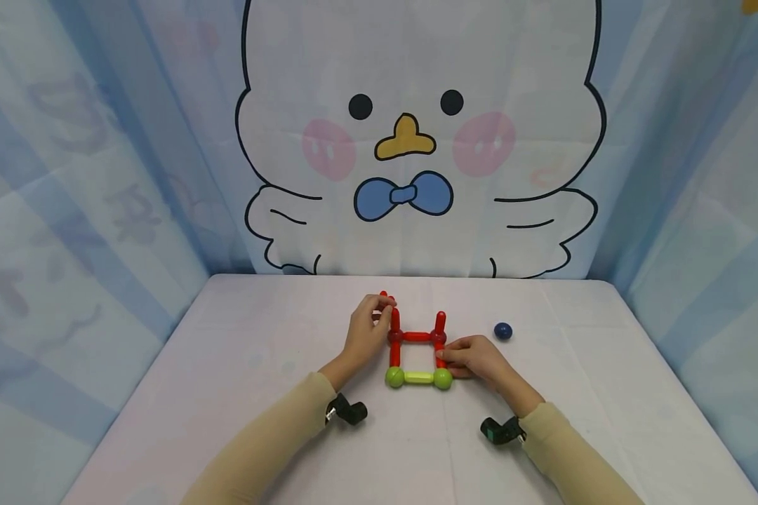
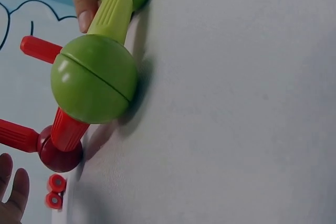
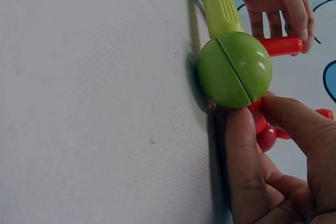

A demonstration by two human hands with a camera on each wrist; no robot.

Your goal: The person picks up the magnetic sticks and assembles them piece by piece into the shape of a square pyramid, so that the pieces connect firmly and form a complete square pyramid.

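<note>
A square frame of balls and rods lies on the table. Its near side is a yellow-green rod (image 1: 419, 378) between two green balls (image 1: 394, 377); red rods join these to two dark red balls (image 1: 439, 337). Another red rod (image 1: 441, 322) stands up from each dark red ball. My right hand (image 1: 480, 359) pinches the right side rod (image 3: 257, 115) between thumb and finger, close to the green ball. Beside the left upright rod (image 2: 18, 135) is my left hand (image 1: 368, 328), its fingers apart and holding nothing in the left wrist view.
Past my left hand, two loose red rods (image 2: 54, 184) lie near the table's far edge. A dark blue ball (image 1: 503, 331) rests to the right of the frame. Behind the table (image 1: 278, 322) hangs a printed curtain (image 1: 410, 245), with more curtains at both sides.
</note>
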